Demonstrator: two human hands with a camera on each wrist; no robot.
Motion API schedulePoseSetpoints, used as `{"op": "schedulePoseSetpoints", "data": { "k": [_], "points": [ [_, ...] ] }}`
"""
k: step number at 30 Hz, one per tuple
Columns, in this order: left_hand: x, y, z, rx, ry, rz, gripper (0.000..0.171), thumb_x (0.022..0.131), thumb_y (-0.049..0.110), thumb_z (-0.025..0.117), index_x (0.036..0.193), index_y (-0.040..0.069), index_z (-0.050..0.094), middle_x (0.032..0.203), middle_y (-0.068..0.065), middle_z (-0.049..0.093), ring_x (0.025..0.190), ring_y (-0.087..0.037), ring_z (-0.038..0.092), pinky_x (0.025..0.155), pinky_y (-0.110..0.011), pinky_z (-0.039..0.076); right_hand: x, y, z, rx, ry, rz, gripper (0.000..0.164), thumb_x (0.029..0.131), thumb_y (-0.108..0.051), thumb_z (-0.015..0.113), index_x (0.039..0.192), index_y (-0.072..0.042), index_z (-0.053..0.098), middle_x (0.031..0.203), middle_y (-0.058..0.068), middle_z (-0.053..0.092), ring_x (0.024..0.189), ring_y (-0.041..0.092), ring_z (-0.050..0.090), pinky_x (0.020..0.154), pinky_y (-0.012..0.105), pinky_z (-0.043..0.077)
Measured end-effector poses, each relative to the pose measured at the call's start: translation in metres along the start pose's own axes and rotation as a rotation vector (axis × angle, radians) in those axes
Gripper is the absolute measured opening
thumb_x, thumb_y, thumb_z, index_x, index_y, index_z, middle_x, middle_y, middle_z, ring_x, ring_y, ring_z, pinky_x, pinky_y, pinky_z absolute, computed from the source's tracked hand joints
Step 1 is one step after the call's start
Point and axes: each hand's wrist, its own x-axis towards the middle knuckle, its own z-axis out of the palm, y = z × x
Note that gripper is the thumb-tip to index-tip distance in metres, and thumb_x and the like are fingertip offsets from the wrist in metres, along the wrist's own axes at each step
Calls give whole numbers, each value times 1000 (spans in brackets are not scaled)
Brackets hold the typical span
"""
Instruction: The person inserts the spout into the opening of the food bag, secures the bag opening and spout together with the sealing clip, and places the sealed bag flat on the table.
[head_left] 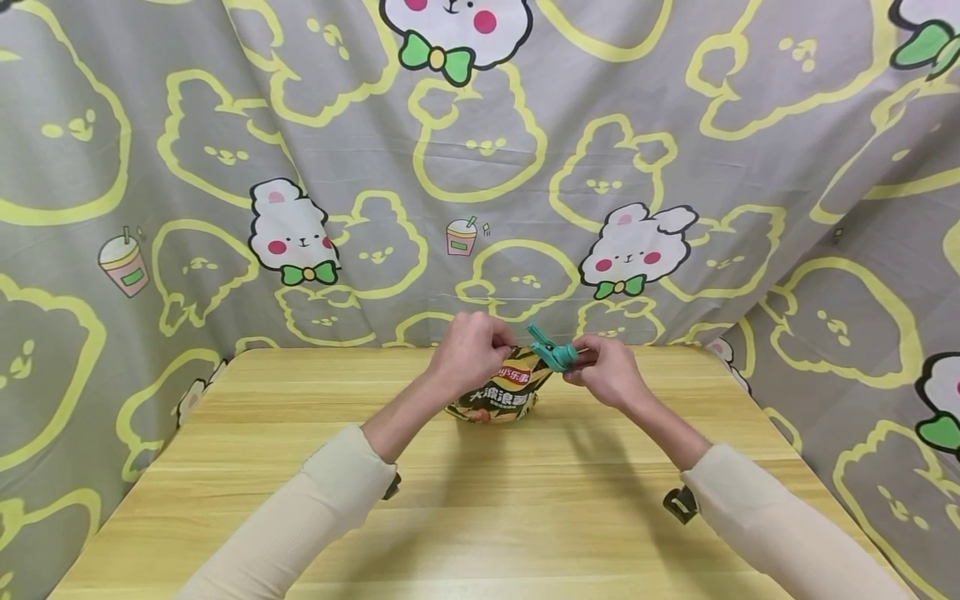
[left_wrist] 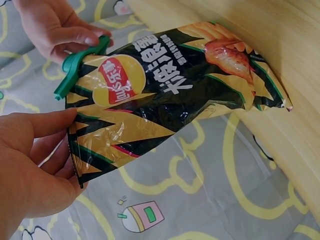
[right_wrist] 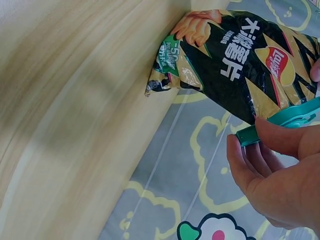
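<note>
A black and gold bag of Lay's chips (head_left: 501, 398) stands upright on the table, its top edge raised between both hands. My left hand (head_left: 468, 354) pinches the top edge at the bag's left side, thumb in front and fingers behind, as the left wrist view shows. At the opposite end of that edge, my right hand (head_left: 609, 368) holds a green bag clip (head_left: 557, 356) by its end, between thumb and fingers. In the left wrist view the clip (left_wrist: 75, 70) lies along part of the bag's top edge.
The wood-grain table (head_left: 480, 517) stretches toward me in front of the bag. Behind it and along both sides hangs a grey curtain (head_left: 360, 167) printed with yellow outlines and white cartoon animals. Dark wrist straps (head_left: 681, 504) show at the sleeve cuffs.
</note>
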Motion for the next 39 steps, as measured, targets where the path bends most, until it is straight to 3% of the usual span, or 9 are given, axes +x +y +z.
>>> {"op": "schedulePoseSetpoints", "data": {
  "k": [8, 39],
  "points": [
    [0, 1, -1, 0, -8, -12, 11, 88, 1, 73, 85, 8, 81, 81, -3, 78, 72, -13, 72, 67, -25, 59, 0, 2, -3, -50, 5, -69, 21, 83, 1, 78, 103, 2, 73, 96, 18, 77, 91, 31, 75, 78, 39, 61],
    [-2, -1, -2, -6, 1, -4, 11, 88, 0, 73, 83, 7, 81, 80, -4, 77, 72, -14, 72, 67, -25, 59, 2, 4, 3, -73, 38, -108, 17, 84, 3, 75, 101, 3, 75, 94, 18, 76, 89, 31, 74, 78, 42, 61]
  ]
}}
